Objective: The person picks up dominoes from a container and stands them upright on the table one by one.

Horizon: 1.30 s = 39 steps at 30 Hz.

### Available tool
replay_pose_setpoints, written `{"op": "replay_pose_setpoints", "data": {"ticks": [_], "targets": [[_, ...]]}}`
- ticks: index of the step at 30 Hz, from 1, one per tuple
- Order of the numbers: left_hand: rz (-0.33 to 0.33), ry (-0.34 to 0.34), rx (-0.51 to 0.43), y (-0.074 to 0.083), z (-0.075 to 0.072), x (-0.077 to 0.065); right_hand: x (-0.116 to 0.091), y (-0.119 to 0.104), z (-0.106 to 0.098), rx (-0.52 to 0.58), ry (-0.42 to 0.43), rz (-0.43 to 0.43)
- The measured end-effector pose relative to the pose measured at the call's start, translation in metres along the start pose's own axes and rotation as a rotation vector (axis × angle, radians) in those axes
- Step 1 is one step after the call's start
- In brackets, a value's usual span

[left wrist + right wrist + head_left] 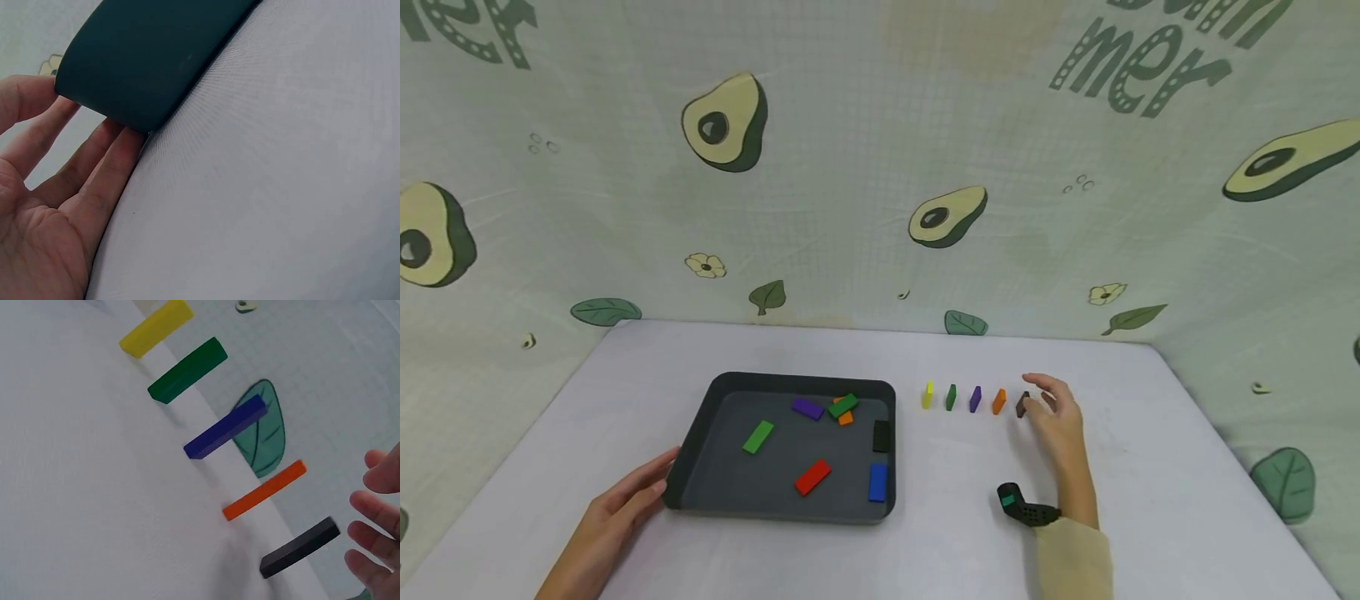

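Observation:
My right hand [1056,421] is beside a standing black block [300,547] at the right end of a row. In the right wrist view its fingertips [369,534] are parted and a small gap separates them from that block. Upright to the left stand an orange block [265,490], a purple block [225,427], a green block [188,370] and a yellow block [156,328]. At the dark tray's [700,467] near left corner, my left hand [613,521] touches the outer wall with extended fingers.
Inside the tray lie a red block [812,477], a blue block [877,483], a black block [882,436], a light green block [758,437] and a purple block [808,408]. A dark green block [842,406] lies across an orange block [846,419]. Avocado-print cloth [850,150] hangs behind the white table [955,533].

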<state>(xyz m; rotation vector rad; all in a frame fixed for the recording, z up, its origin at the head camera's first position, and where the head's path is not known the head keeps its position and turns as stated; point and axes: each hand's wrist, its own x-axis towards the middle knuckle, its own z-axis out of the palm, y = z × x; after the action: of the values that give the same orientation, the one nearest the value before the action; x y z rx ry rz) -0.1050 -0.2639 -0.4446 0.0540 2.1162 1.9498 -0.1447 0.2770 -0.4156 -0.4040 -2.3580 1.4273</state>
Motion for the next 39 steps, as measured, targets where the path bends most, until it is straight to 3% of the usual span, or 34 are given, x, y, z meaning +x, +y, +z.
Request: {"op": "replay_pose_setpoints", "data": {"ticks": [6,14,23,31,36,39], "targets": [[0.011,-0.005,-0.004,-0.001,-0.001,0.001,-0.006,-0.028,0.003,-0.098,0.051,-0.181],[0.029,-0.002,-0.007,-0.003,-0.001,0.001,-0.017,-0.058,0.009,-0.121,-0.061,-0.32],[0.015,0.004,0.004,-0.004,-0.001,0.002,-0.029,-0.08,0.024,-0.115,-0.347,-0.345],[-0.001,0.004,0.006,-0.003,-0.002,0.001,-0.042,-0.089,0.061,-0.059,-0.62,-0.382],[0.001,-0.004,0.0,-0.001,-0.001,0.001,-0.044,-0.092,0.08,-0.034,-0.757,-0.444],[0.005,-0.002,-0.005,-0.001,-0.001,0.001,-0.045,-0.095,0.087,-0.044,-0.832,-0.438]]}}
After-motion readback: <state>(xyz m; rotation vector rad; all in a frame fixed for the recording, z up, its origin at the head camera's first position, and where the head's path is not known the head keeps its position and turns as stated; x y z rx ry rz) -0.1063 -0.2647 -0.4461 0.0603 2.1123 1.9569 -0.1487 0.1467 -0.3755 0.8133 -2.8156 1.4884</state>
